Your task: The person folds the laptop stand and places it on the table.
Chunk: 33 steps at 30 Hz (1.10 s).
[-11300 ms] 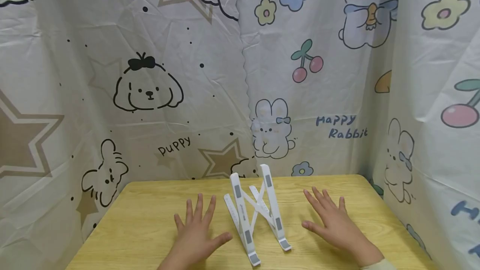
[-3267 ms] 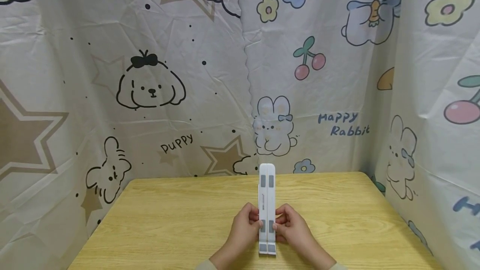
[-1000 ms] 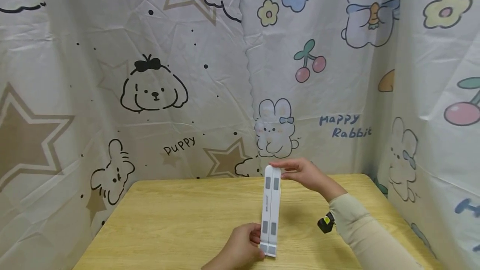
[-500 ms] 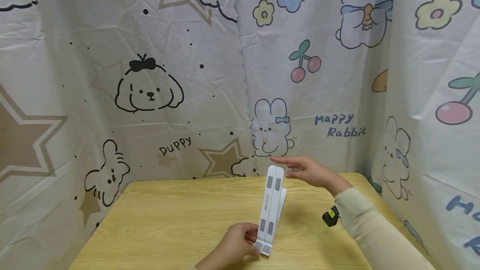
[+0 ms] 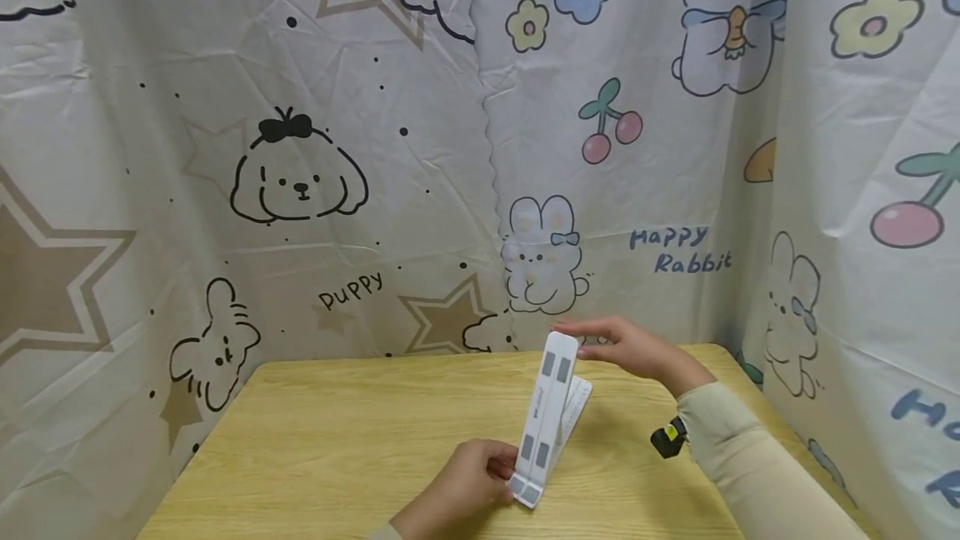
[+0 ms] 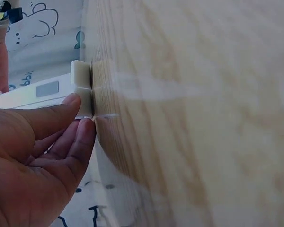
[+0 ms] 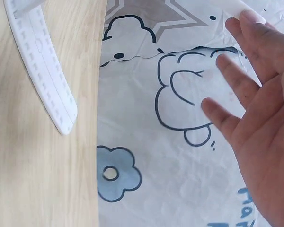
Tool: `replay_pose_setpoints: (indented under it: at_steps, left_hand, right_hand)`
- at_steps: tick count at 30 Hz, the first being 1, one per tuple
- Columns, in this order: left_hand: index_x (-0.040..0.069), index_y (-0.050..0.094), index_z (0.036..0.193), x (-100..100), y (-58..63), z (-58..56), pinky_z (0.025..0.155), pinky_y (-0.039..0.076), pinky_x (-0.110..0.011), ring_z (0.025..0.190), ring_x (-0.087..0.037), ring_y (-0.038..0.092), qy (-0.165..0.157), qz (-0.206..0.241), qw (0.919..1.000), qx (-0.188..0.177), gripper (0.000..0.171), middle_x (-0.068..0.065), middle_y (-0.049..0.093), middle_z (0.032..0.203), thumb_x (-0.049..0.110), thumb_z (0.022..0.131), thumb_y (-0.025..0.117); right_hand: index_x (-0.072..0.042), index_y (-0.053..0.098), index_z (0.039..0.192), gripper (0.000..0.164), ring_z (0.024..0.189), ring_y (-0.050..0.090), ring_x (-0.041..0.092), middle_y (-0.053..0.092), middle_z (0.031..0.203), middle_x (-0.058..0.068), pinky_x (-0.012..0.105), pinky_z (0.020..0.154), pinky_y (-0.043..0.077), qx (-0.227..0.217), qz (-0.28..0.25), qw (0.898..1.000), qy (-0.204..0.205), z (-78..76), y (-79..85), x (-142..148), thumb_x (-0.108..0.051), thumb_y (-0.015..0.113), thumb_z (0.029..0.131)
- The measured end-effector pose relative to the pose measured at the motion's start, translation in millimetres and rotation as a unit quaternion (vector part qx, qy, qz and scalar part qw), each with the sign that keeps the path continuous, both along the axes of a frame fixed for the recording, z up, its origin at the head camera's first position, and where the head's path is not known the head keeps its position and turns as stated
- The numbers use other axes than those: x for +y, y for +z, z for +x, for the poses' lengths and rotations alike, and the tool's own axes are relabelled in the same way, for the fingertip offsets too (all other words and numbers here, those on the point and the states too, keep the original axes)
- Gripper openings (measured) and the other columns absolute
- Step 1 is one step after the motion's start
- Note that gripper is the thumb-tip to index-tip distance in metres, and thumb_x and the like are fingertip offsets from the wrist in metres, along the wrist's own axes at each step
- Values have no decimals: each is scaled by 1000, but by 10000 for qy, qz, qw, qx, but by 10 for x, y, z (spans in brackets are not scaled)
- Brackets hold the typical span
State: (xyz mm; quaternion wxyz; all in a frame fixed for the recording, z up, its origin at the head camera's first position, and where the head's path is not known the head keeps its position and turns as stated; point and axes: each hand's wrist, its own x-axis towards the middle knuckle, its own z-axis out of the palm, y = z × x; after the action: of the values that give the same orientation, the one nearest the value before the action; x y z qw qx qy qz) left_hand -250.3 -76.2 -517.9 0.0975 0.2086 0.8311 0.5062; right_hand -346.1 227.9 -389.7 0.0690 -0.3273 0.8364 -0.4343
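Note:
A white folding laptop stand [image 5: 543, 419] with grey pads stands on the wooden table, its two rails side by side and its top leaning right. Behind it, its perforated lower part [image 7: 45, 71] slants out to the right. My left hand [image 5: 474, 477] pinches the stand's lower end by the hooked lip [image 6: 80, 78], thumb on the front and fingers behind. At the upper end is my right hand [image 5: 633, 346], its fingers nearly straight. One fingertip lies at the top edge and another digit sits just right of it. The remaining fingers [image 7: 222, 118] spread apart in the right wrist view.
The light wooden table [image 5: 337, 423] reaches back to a printed curtain [image 5: 420, 190] that also runs along both sides. A small black device [image 5: 667, 437] hangs under the right sleeve [image 5: 750, 457].
Earlier the stand was spread in an X, then folded upright between both hands. Within the last second its top has tipped right and its lower part swung out; my right hand lifted, then lowered.

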Motion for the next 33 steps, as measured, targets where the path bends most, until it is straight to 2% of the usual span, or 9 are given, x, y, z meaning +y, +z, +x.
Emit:
replay_pose_setpoints:
  at_steps: [4,9,14,20,26,33]
  left_hand:
    - [-1,74,114,-19,30,-5,80,58,-27,90,-17,65,47,-121,9999,-111,49,-3,72,95,-16,68,79]
    - [-3,70,116,35,58,41,78,57,-26,89,-15,63,55,-181,9994,-304,55,-3,69,95,-8,65,91]
    - [-1,69,110,139,39,106,74,54,-23,83,-12,60,160,-201,9996,-84,57,-2,65,92,0,59,97]
    - [1,67,108,177,24,168,74,49,-23,83,-9,54,318,-588,9975,233,61,0,59,92,9,57,100]
    - [3,67,109,217,34,155,74,49,-25,84,-12,53,486,-809,9951,301,60,0,56,93,12,59,100]
    - [2,70,109,243,15,105,72,50,-24,83,-10,55,400,-880,9946,378,57,2,61,92,4,59,97]
  right_hand:
    - [-21,62,143,45,133,57,31,62,144,3,55,111,45,-143,-77,9998,-105,21,-3,24,-22,68,99]
    - [-22,56,148,48,134,56,29,57,150,3,52,111,46,-300,-305,9989,181,-20,-32,-7,-23,66,101]
    - [-21,52,152,49,133,58,23,54,153,2,47,111,47,-399,-447,9973,412,-24,-83,-24,-21,62,103]
    - [-18,52,151,49,133,58,25,54,153,2,39,110,48,-395,-538,9969,407,5,-112,-18,-21,62,103]
    - [-16,53,150,48,136,54,35,53,154,6,29,107,49,-365,-608,9968,379,47,-100,25,-20,62,103]
    - [-13,56,147,50,133,57,31,57,150,4,32,105,51,-260,-465,9985,122,106,-93,99,-22,68,100]
